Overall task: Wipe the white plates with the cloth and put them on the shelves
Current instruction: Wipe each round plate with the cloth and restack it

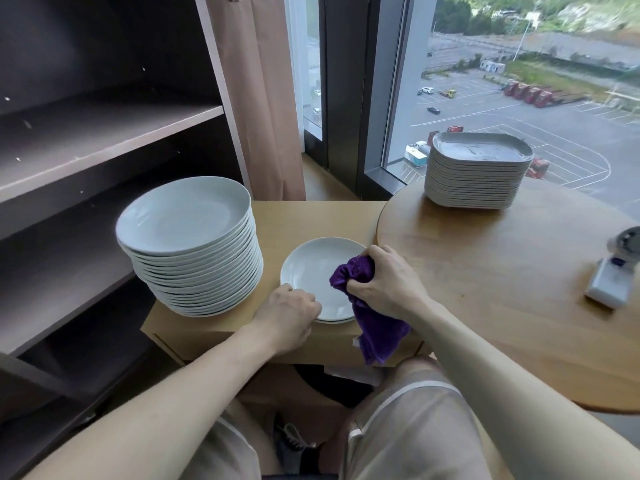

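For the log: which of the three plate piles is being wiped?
The low pile nearest the person: the left hand holds its rim, the right hand presses the purple cloth on it. The tall round stack and the squarish stack sit untouched.

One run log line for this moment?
wiping | left hand holds plate rim | right hand presses purple cloth on it

Position: on the person's head, above the light wooden worktop (311,220).
Direction: forward and down; dark brown shelves (104,136) left, tall glass window (519,98) right.
Nearness: close, wide-angle.
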{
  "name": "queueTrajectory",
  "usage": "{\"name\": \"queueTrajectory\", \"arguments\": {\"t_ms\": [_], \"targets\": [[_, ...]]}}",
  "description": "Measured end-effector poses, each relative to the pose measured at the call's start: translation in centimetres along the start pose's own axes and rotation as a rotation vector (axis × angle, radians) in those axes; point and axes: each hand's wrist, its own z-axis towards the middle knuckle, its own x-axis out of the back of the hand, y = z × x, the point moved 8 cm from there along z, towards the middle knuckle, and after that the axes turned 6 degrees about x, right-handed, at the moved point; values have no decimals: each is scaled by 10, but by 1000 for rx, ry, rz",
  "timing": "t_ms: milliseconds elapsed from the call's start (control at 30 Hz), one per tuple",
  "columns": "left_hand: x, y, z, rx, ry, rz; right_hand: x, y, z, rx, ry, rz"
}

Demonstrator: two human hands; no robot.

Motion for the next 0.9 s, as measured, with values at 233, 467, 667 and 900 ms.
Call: {"name": "queueTrajectory", "arguments": {"t_ms": [233,467,667,900], "targets": [[10,8,6,-32,-72,145,1,4,3,-4,14,5],[21,-5,-7,25,58,-61,-1,4,5,8,11,0],[63,-17,-23,-75,286,-6,3,-1,3,22,40,9],[101,-28,-29,-222,328,218,6,-9,1,61,76,20]]}}
